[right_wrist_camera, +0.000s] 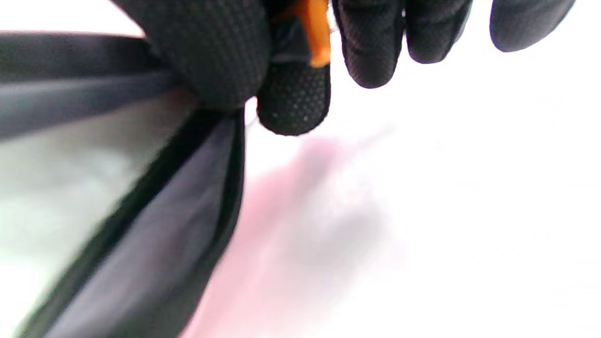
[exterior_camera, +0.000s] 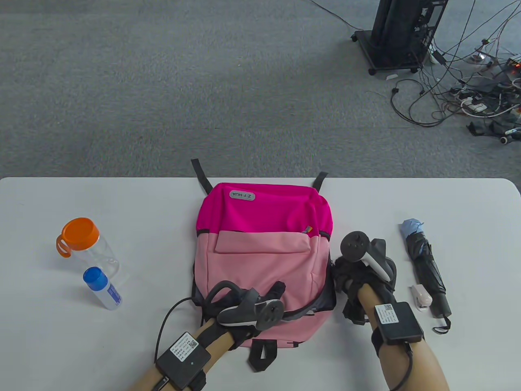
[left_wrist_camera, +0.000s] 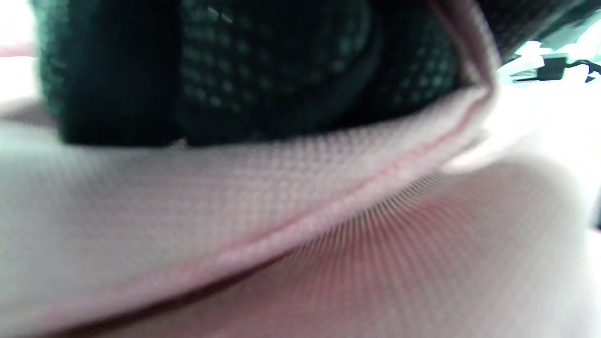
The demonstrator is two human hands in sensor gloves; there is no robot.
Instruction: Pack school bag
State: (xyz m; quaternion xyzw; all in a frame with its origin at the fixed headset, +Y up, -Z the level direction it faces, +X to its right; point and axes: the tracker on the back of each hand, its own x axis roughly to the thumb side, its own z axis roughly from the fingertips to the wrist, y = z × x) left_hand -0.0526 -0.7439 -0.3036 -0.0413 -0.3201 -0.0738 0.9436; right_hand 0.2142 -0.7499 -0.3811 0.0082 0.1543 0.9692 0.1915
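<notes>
A pink backpack (exterior_camera: 260,244) lies flat in the middle of the table, its dark pink part toward the far edge. My left hand (exterior_camera: 273,296) lies on its lower front and holds a fold of the pale pink fabric (left_wrist_camera: 300,188); the gloved fingers (left_wrist_camera: 263,70) sit on top of that fold. My right hand (exterior_camera: 341,279) is at the bag's right side. In the right wrist view its thumb and forefinger (right_wrist_camera: 293,101) pinch an orange zipper pull (right_wrist_camera: 315,33) at the bag's dark edge (right_wrist_camera: 155,225).
A clear bottle with an orange lid (exterior_camera: 83,240) and a small blue-capped bottle (exterior_camera: 101,287) stand at the left. A folded dark umbrella (exterior_camera: 425,269) and a small white object (exterior_camera: 421,297) lie right of my right hand. Bag straps hang over the far table edge (exterior_camera: 122,178).
</notes>
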